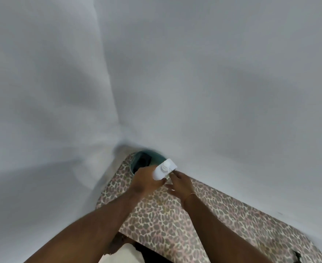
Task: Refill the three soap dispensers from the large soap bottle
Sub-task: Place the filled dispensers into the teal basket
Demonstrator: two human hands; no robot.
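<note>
A white plastic bottle (163,169) with a ribbed cap facing the camera is held above the far end of a leopard-print table (167,219). My left hand (147,180) grips the bottle's body from the left. My right hand (180,182) is at the bottle's right side, its fingertips touching the lower edge near a small white part; whether it pinches that part is unclear. No soap dispensers show in this view.
A teal round bin (157,158) with dark contents stands just beyond the table's far end, partly behind the bottle. White walls meet in a corner behind it. The table's front right edge has a torn dark spot (297,256).
</note>
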